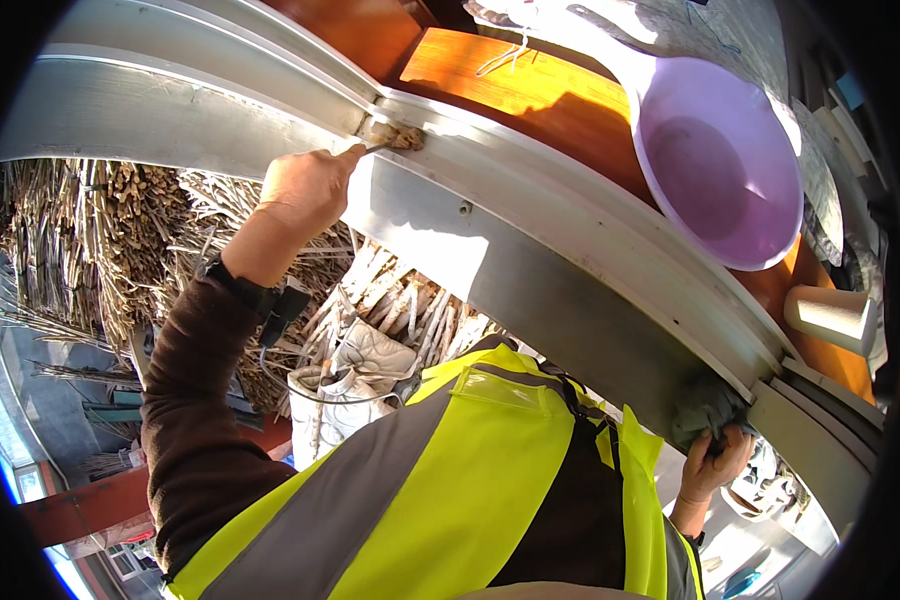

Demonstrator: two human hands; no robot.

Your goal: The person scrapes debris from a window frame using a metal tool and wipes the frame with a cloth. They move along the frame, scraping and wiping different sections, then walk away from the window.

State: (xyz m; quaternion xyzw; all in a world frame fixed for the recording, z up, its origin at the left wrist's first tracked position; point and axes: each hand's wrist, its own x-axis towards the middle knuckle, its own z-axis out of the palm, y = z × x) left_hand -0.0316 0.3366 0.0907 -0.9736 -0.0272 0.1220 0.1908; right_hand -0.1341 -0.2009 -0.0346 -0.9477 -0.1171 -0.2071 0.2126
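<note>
My left hand (305, 190) is closed around the thin handle of a small brush (402, 137). Its tan, dirty-looking head touches the white window track (540, 195) at a corner beside an upright frame piece. Far to the right, my right hand (718, 462) grips a dark grey cloth (708, 408). That cloth is pressed against the lower right end of the frame, and its folds partly cover my fingers. Between the hands runs the flat metal face (560, 300) of the frame, with sunlit patches and shadow on it.
Beyond the track is an orange-brown wooden sill (530, 85) bearing a lilac plastic basin (715, 160) and a pale roll (832, 318). Bundles of dry stalks (90, 220) and a white sack (345, 395) lie below my left arm. A red beam (90, 510) crosses at lower left.
</note>
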